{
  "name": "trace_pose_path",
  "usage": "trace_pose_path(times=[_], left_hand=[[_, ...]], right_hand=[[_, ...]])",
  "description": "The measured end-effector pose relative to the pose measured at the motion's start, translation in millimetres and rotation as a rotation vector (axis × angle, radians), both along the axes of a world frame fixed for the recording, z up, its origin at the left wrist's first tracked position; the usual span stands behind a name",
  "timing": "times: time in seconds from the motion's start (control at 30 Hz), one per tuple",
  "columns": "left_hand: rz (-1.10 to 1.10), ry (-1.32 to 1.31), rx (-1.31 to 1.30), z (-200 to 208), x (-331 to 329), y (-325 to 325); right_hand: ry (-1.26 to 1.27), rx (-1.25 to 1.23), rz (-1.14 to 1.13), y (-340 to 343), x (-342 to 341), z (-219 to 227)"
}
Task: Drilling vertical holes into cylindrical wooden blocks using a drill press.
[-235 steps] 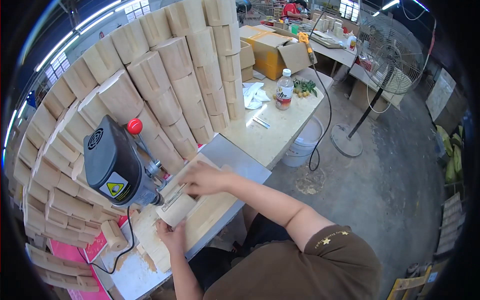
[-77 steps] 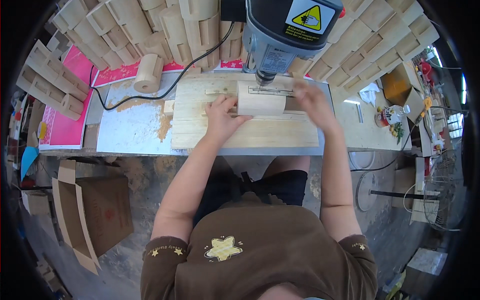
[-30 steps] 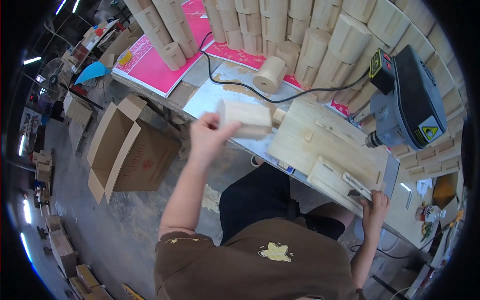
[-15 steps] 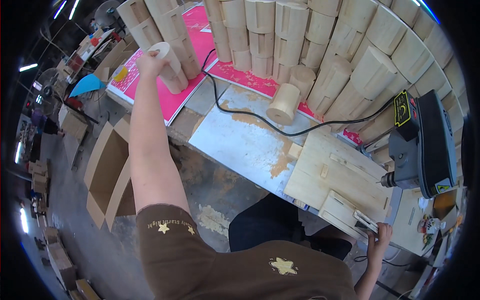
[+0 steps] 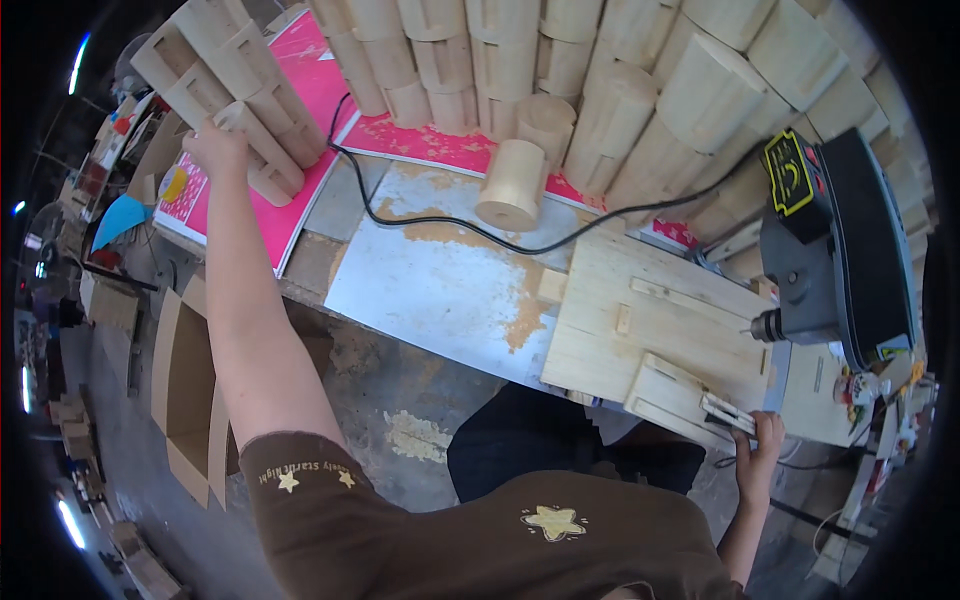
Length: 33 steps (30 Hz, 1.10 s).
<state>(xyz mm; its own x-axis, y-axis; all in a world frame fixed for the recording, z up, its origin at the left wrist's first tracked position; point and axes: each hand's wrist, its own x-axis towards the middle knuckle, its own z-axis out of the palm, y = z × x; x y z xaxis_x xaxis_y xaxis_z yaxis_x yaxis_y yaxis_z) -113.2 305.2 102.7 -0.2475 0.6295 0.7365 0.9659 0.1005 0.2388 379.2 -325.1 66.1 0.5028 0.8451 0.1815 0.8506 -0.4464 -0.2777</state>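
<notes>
My left hand reaches far out at the left, fingers closed at the upper rim of a pale wooden cylinder. This cylinder stands on a pink sheet, close against taller stacks of slotted cylinders; some fingertips are hidden. Low on the right, my right hand is closed round the end of a small pale slotted bar. The bar lies on a narrow wooden block at the near edge of a wooden board. Over the board's right side hangs a drill head with its chuck.
A black cord snakes across the white, dust-strewn tabletop to the drill. Two short cylinders stand before a wall of stacked ones. An open cardboard box sits on the floor at left, and yellow tape at the sheet's edge.
The whole view has swung right, so the bench and stacks sit further left. Both hands keep about the same places on the cylinder and the bar.
</notes>
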Motion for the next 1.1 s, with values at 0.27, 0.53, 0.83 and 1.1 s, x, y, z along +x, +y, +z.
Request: trace_pose_path(times=[0.27, 0.53, 0.83, 1.1], left_hand=[[-0.922, -0.573, -0.347, -82.6, 226.0, -183.2], [-0.594, -0.617, -0.537, -96.3, 296.6, -218.2], [-1.262, -1.34, -0.838, -23.5, 243.1, -313.9], [-1.263, -1.091, -1.194, -36.9, 272.5, -402.9]], right_hand=[[-0.069, 0.065, -0.004, -4.5, -0.4, -1.9], [-0.081, 0.129, 0.057, -5.4, -2.8, -3.6], [-0.105, 0.2, 0.17, 0.8, 16.5, -7.6], [-0.063, 0.164, 0.327, 19.0, 46.8, -4.7]])
